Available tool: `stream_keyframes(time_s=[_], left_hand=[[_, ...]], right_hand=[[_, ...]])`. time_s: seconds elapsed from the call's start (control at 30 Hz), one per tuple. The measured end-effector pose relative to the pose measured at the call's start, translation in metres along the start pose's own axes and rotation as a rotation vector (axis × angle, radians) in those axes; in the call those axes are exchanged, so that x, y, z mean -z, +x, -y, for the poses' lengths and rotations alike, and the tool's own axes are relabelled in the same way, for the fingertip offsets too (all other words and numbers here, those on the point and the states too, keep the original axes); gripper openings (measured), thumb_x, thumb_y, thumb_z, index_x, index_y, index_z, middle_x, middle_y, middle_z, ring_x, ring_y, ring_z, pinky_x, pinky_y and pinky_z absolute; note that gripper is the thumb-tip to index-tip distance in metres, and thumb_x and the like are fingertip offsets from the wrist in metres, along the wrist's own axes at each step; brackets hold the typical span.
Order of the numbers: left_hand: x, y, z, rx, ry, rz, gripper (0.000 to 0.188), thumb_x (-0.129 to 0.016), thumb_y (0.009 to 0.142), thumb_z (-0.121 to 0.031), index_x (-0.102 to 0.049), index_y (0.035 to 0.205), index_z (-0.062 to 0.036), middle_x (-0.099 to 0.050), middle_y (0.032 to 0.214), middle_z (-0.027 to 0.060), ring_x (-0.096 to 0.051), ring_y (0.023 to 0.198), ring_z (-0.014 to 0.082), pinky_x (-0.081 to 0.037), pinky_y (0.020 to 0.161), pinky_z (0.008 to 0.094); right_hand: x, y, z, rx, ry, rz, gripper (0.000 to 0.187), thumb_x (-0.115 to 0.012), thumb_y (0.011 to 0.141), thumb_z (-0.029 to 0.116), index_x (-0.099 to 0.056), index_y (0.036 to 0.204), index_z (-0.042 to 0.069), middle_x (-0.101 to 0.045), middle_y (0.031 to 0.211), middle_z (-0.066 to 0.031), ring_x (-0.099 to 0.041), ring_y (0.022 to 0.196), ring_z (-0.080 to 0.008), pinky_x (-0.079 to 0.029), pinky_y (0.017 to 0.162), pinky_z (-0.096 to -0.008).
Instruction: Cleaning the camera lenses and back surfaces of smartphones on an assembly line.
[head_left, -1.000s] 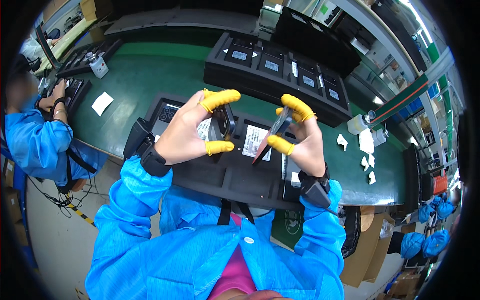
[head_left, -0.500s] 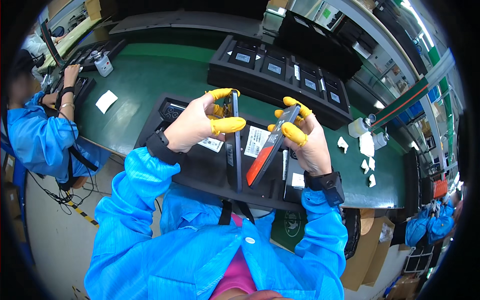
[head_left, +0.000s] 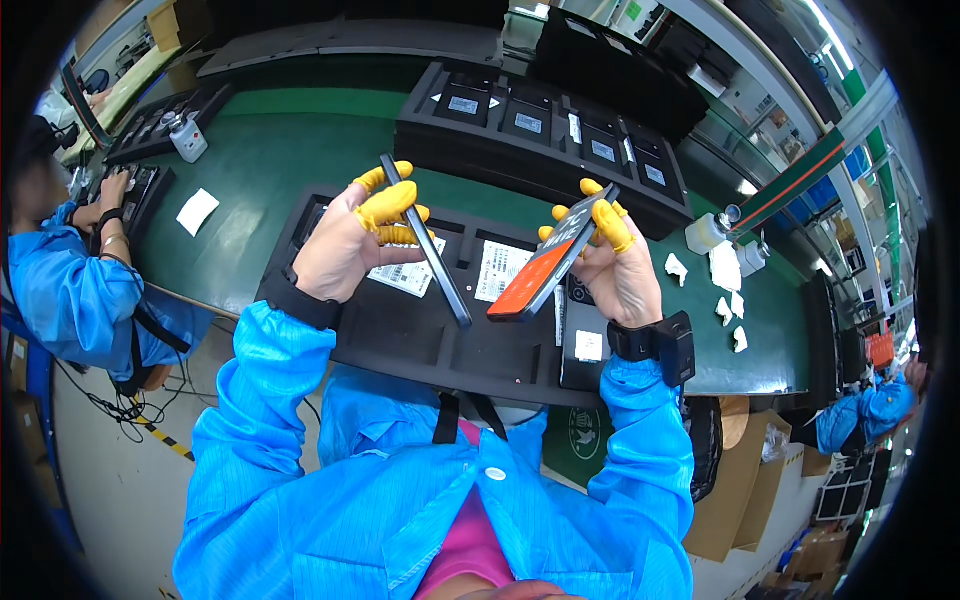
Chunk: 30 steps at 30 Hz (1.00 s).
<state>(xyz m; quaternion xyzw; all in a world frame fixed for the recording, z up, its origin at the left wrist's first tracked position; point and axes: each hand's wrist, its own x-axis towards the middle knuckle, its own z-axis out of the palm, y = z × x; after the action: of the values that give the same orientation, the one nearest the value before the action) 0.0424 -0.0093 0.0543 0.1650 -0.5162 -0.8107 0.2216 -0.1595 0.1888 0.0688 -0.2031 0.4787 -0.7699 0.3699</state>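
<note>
1 left grip [head_left: 345, 238] raised, clamped on dark phone [head_left: 441, 264], right grip [head_left: 622, 275] on orange-faced phone [head_left: 537, 278]

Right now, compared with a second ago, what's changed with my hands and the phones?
Your left hand has tilted the left phone, its upper end leaning left. Your right hand has turned the right phone, so its orange-and-black side shows more. Neither was let go. The black tray underneath and the white wipe stayed put.
</note>
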Motion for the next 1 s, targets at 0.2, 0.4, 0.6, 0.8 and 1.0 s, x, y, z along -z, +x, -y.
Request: stream_keyframes(time_s=[0.2,0.4,0.6,0.8,1.0], left_hand=[[0.005,0.002,0.001,0.022,-0.168,-0.102,0.045,-0.058,0.090,-0.037,-0.050,0.126,-0.0097,-0.059,0.105,0.0209,-0.063,0.096,0.0318,-0.050,0.088,0.0476],[-0.002,0.003,0.003,0.139,-0.631,-0.129,0.054,-0.056,0.090,-0.042,-0.051,0.109,0.0077,-0.050,0.111,0.0288,-0.059,0.100,0.0433,-0.052,0.088,0.0502],[-0.001,0.004,0.017,0.315,-1.113,0.057,0.062,-0.049,0.093,-0.043,-0.030,0.127,0.0047,-0.041,0.125,0.0287,-0.047,0.114,0.0477,-0.049,0.093,0.0539],[-0.009,0.006,0.027,0.385,-1.280,0.168,0.068,-0.041,0.094,-0.050,-0.030,0.124,0.0099,-0.039,0.122,0.0351,-0.041,0.118,0.0500,-0.046,0.097,0.0525],[-0.019,0.006,0.034,0.412,-1.230,0.091,0.074,-0.042,0.093,-0.050,-0.018,0.131,0.0095,-0.039,0.122,0.0366,-0.045,0.116,0.0471,-0.046,0.098,0.0491]], right_hand=[[0.009,0.002,-0.001,-0.014,0.125,-0.005,0.044,-0.065,0.087,0.026,-0.051,0.124,0.007,-0.057,0.106,-0.0161,-0.062,0.097,-0.0351,-0.049,0.088,-0.0511],[0.007,0.003,-0.003,-0.149,0.463,-0.033,0.049,-0.067,0.084,0.037,-0.052,0.116,0.002,-0.042,0.114,-0.0247,-0.053,0.108,-0.0422,-0.049,0.091,-0.0536],[0.008,0.004,-0.008,-0.278,0.777,-0.063,0.051,-0.062,0.088,0.036,-0.037,0.115,0.001,-0.038,0.119,-0.0285,-0.048,0.114,-0.0457,-0.046,0.094,-0.0572],[0.001,-0.002,-0.007,-0.283,0.907,-0.069,0.050,-0.057,0.092,0.034,-0.030,0.122,0.004,-0.036,0.123,-0.0300,-0.044,0.118,-0.0468,-0.043,0.096,-0.0584],[0.003,-0.013,-0.010,-0.292,0.969,-0.021,0.053,-0.055,0.092,0.037,-0.031,0.121,0.000,-0.037,0.125,-0.0324,-0.041,0.120,-0.0501,-0.039,0.100,-0.0578]])
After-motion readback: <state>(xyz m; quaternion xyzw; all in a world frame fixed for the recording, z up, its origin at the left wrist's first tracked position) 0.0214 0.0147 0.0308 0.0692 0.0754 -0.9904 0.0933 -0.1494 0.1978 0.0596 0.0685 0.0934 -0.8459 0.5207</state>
